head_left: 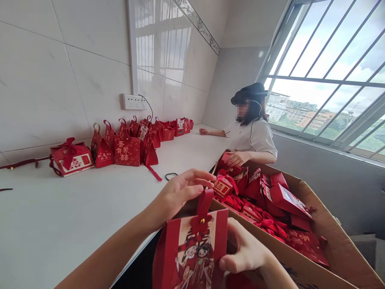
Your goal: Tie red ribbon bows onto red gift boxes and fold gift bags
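A red candy gift box [192,253] with a cartoon couple on its front stands upright close to me. My right hand [245,249] grips its right side, thumb on the edge and the other fingers hidden behind. Over its top is my left hand [180,190], fingers stretched out and apart, the thumb by the red ribbon loop [205,200]; whether it touches the loop is unclear. A small gold stud pins the ribbon to the front. Just beyond lies an open cardboard carton [339,245] full of similar red boxes [296,200].
Along the tiled wall, a row of red gift boxes [128,150] stands on the white table [60,224]. A black hair-tie-like loop [171,176] lies near my left hand. Across the carton, a co-worker [252,136] has one hand [238,157] on a red box inside it.
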`<state>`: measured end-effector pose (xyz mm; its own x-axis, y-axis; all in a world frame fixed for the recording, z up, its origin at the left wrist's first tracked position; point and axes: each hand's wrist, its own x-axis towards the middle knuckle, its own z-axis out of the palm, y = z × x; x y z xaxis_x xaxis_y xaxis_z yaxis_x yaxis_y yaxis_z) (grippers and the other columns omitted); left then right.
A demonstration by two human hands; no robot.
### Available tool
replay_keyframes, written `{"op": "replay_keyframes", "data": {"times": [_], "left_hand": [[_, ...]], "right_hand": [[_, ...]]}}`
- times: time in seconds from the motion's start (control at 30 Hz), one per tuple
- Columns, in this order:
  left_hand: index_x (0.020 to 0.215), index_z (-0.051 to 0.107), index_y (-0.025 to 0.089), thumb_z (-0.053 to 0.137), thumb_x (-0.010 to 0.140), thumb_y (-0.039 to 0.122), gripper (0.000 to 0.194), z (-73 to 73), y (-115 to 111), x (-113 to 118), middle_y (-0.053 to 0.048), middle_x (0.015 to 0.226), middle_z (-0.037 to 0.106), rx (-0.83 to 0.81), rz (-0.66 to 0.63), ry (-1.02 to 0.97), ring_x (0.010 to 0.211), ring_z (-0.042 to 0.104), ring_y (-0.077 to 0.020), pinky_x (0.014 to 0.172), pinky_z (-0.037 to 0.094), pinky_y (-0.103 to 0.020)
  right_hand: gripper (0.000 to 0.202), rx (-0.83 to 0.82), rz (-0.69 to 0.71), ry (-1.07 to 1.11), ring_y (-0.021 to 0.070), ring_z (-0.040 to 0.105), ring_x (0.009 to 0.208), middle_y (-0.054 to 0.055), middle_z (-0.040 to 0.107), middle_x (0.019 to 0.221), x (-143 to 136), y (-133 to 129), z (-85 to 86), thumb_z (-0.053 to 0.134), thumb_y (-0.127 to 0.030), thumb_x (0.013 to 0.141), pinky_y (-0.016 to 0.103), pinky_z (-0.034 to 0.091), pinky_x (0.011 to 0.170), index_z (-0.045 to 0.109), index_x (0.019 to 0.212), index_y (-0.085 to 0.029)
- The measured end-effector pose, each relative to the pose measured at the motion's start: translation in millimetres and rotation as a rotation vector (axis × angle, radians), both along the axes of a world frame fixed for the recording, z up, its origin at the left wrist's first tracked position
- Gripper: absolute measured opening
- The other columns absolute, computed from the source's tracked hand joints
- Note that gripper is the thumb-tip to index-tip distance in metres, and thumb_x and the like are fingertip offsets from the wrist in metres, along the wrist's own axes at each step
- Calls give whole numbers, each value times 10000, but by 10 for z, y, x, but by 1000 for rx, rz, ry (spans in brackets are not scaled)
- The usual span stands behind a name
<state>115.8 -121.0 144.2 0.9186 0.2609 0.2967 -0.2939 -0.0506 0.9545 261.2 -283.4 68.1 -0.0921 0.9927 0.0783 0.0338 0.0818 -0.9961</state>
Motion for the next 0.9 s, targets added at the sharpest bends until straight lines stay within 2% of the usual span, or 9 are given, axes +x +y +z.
{"op": "replay_keyframes", "data": {"times": [0.1, 0.2, 0.23, 0.33, 0.43, 0.53, 0.63, 0.77, 0.9], "left_hand": [[1024, 597, 191, 446, 868, 354, 271, -147, 122, 154, -61, 1099, 636, 240, 173, 176, 1088, 557, -217, 955, 420, -385], [1031, 592, 144, 374, 881, 266, 291, -582, 91, 443, -95, 1116, 626, 543, 308, 268, 1085, 556, -221, 998, 402, -416], [1087, 578, 128, 382, 861, 215, 311, -770, 44, 548, -115, 1185, 596, 660, 297, 243, 1143, 525, -226, 1028, 382, -417], [1313, 444, 136, 456, 806, 165, 508, -1296, -107, 797, -130, 1459, 369, 961, 217, 212, 1372, 270, -289, 1096, 302, -476], [1398, 348, 177, 459, 768, 102, 644, -1611, -150, 876, -83, 1524, 269, 1158, 148, 188, 1419, 128, -311, 1079, 323, -489], [1429, 299, 199, 417, 711, 8, 752, -1739, -83, 834, -40, 1551, 198, 1270, 135, 190, 1431, 55, -298, 1090, 305, -487], [1441, 274, 205, 392, 704, -12, 777, -1790, -19, 781, -21, 1554, 180, 1268, 134, 223, 1431, 58, -289, 1090, 312, -483], [1432, 297, 204, 384, 729, -8, 739, -1808, 0, 734, -31, 1556, 162, 1218, 99, 254, 1425, 109, -302, 1056, 370, -485], [1414, 335, 201, 385, 745, 4, 700, -1773, 25, 689, -32, 1551, 179, 1180, 76, 304, 1422, 116, -305, 1059, 368, -509]], "right_hand": [[558, -30, -271, -30, 286, 639, 990, 131, 667, 1095, 361, -288, 77, 726, -440, 681, 421, 509, 861, 586, 1147, -166], [483, -61, -732, -32, 288, 663, 944, 120, 696, 1025, 755, -589, 139, 770, -419, 631, 396, 555, 810, 638, 1028, -175], [463, -60, -893, -9, 286, 675, 907, 110, 705, 987, 876, -673, 153, 788, -391, 603, 378, 578, 759, 646, 991, -181], [376, -26, -1272, 28, 240, 697, 807, 66, 710, 938, 1180, -864, 177, 771, -243, 604, 307, 610, 643, 639, 954, -211], [256, -18, -1484, -3, 165, 694, 692, 32, 707, 887, 1408, -1017, 154, 698, -116, 660, 228, 606, 574, 626, 885, -215], [198, -83, -1578, -6, 144, 677, 602, 31, 700, 789, 1606, -1182, 78, 669, -54, 675, 205, 595, 522, 614, 798, -198], [173, -141, -1574, 141, 163, 667, 558, 30, 677, 693, 1792, -1333, -17, 677, -78, 700, 220, 592, 525, 601, 769, -218], [111, -194, -1683, 440, 173, 663, 546, 37, 658, 671, 1990, -1450, -111, 622, -130, 769, 277, 607, 517, 553, 831, -193], [102, -196, -1741, 547, 152, 657, 572, 25, 646, 730, 2092, -1536, -164, 531, -121, 821, 332, 619, 586, 533, 883, -202]]}}
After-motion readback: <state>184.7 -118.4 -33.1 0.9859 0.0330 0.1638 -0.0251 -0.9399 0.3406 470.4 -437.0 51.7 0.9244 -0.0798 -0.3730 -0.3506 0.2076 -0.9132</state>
